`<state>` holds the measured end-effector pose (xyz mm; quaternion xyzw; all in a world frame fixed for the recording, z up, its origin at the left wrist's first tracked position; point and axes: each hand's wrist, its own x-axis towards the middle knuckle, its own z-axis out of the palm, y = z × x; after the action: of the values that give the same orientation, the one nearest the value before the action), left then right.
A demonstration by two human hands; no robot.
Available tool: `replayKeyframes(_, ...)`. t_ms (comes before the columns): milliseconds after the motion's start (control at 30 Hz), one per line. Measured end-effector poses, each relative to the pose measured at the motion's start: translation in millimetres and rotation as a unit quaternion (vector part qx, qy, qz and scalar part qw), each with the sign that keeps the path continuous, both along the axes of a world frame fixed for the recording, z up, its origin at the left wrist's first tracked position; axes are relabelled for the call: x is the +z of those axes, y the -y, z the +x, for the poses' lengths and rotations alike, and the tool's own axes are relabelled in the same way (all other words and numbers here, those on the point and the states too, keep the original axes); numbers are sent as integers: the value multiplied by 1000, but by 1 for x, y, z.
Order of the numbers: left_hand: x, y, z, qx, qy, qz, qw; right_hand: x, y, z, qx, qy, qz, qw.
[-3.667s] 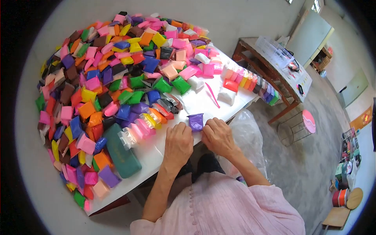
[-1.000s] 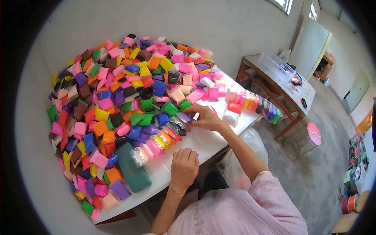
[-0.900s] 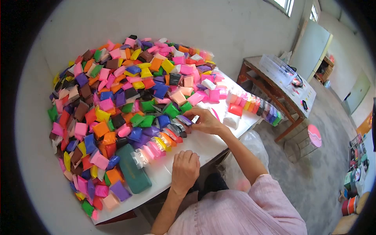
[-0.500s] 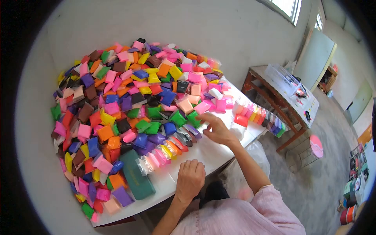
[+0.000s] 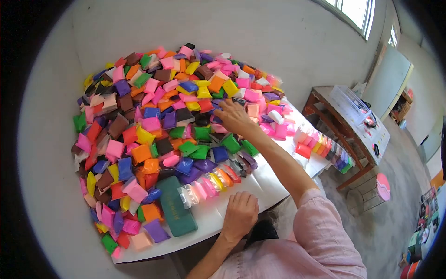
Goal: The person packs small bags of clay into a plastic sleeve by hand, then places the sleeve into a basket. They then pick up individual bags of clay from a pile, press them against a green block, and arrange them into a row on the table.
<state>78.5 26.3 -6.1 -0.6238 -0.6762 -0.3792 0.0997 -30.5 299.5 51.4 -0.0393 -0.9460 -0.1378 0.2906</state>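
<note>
My right hand (image 5: 234, 117) is stretched over the pile of coloured packets (image 5: 151, 124), fingers spread, near a red packet (image 5: 205, 106) and some blue and black ones. No packet shows in its grasp. My left hand (image 5: 240, 213) rests curled at the table's front edge; the inside of its fingers is hidden. Just beyond it runs a row of small clear-wrapped packets (image 5: 210, 183), overlapping from white and pink through yellow, orange and red to black and purple. The row's left end touches a dark green case (image 5: 179, 215) lying flat on the white tabletop (image 5: 211, 217).
Another overlapping row of coloured packets (image 5: 325, 146) lies at the table's right end. Beyond stands a wooden desk (image 5: 320, 93) with a clear plastic basket (image 5: 349, 100). A pink-topped stool (image 5: 383, 187) is on the floor to the right. A wall borders the pile behind.
My right hand has moved from the right end of the near row, away from me, over the pile. My left hand stays curled at the table edge. The view has shifted slightly.
</note>
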Motion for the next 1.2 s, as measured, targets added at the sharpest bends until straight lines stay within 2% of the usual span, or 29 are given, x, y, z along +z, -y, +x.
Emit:
replayKeyframes(33, 1, 0, 0, 2, -5, -7, 1000, 10, 7, 14, -3, -37, -7, 999)
replayKeyframes(100, 1, 2, 1, 2, -6, -10, 1000, 27, 32, 62, -78, -102, -10, 992)
replayKeyframes(200, 1, 0, 1, -1, -3, 5, 1000, 13, 82, 156, -219, -151, -49, 963)
replayKeyframes(233, 1, 0, 1, -1, -7, 3, 1000, 8, 103, 184, -299, -68, -84, 948)
replayKeyframes(267, 1, 0, 1, 0, -10, -1, 1000, -7, 117, 201, -361, -32, -102, 926)
replayKeyframes(333, 2, 0, 3, -1, -13, -21, 1000, -29, 141, 220, -406, 58, -168, 896)
replayKeyframes(433, 4, 0, 1, -11, -13, -28, 999, -21, 156, 241, -313, 46, -288, 904)
replayKeyframes(567, 9, 2, 0, -26, 14, -41, 999, -22, 170, 259, -247, 9, -371, 895)
replayKeyframes(667, 15, 6, 6, -23, 21, -70, 997, -18, 176, 269, -177, -32, -532, 827)
replayKeyframes(800, 12, -1, 17, -13, 21, -22, 999, -32, 188, 273, -105, -134, -649, 741)
replayKeyframes(1033, 0, -6, 19, -3, -13, -18, 1000, -56, 186, 273, -129, -187, -468, 854)
replayKeyframes(1200, -3, -12, 20, -21, -60, 4, 998, -65, 185, 271, -160, -196, -399, 881)
